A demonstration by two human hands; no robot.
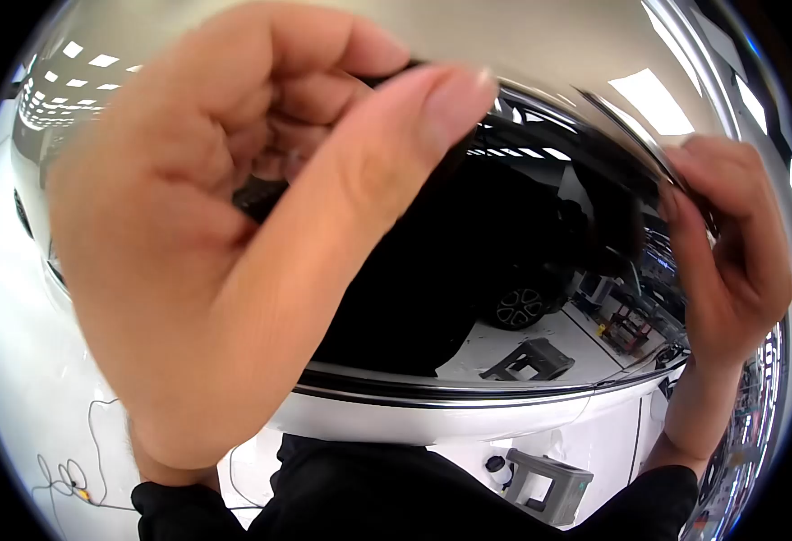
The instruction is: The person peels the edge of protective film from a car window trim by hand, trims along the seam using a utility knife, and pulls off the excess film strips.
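Note:
Close to the camera, my left hand (225, 234) is closed, its fingers curled and the thumb drawn toward the index finger. It hangs before the top edge of a dark, glossy car window (396, 307). A dark edge shows behind its fingertips; whether the hand grips it is hidden. At the right, my right hand (730, 252) pinches a thin, curved window trim strip (626, 123), dark with a bright edge. This strip runs up and left from the fingers along the window's upper border. Part of it is covered by the hand.
Pale, shiny bodywork (540, 36) curves above the window, and a chrome-edged lower trim (450, 394) runs below it. A grey step stool (549, 487) stands on the white floor (17, 397), with a dark round object (497, 467) beside it. A thin cable (94, 451) lies at lower left.

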